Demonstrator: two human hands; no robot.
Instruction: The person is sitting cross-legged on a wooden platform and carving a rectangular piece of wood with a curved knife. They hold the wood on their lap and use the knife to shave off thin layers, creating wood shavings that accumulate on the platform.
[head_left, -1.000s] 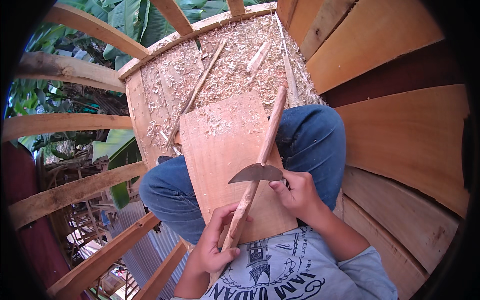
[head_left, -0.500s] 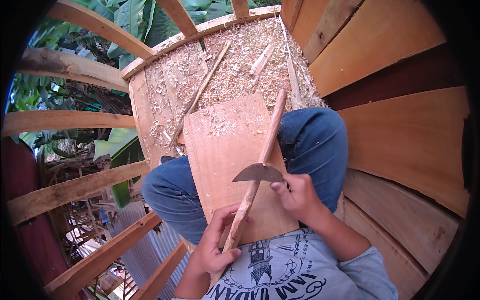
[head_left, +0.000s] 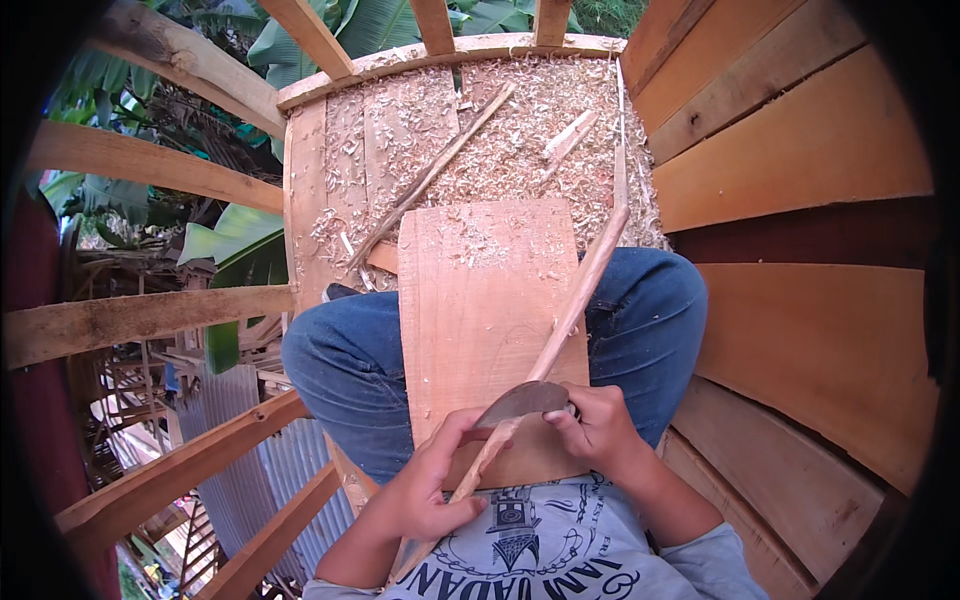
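A long, pale wooden stick [head_left: 568, 318] slants from my belly up past my right knee, resting over a wide flat board [head_left: 480, 330] on my lap. Low on the stick, my left hand [head_left: 437, 487] is wrapped around it near my shirt. My right hand [head_left: 604, 428] grips a knife with a dark, curved, broad blade [head_left: 522, 402]; its handle is mostly hidden in the fingers. The blade lies across the stick, just above my left hand, and its tip reaches close to the left fingers.
Wood shavings [head_left: 400, 130] cover the plank floor, where a thin stick [head_left: 440, 160] and a split wood piece [head_left: 570, 135] lie. Slatted rails [head_left: 150, 320] stand at the left, a plank wall [head_left: 800, 150] at the right. My bent knees flank the board.
The knife has moved down along the stick toward my left hand. The view has shifted, and the stick leans farther to the right.
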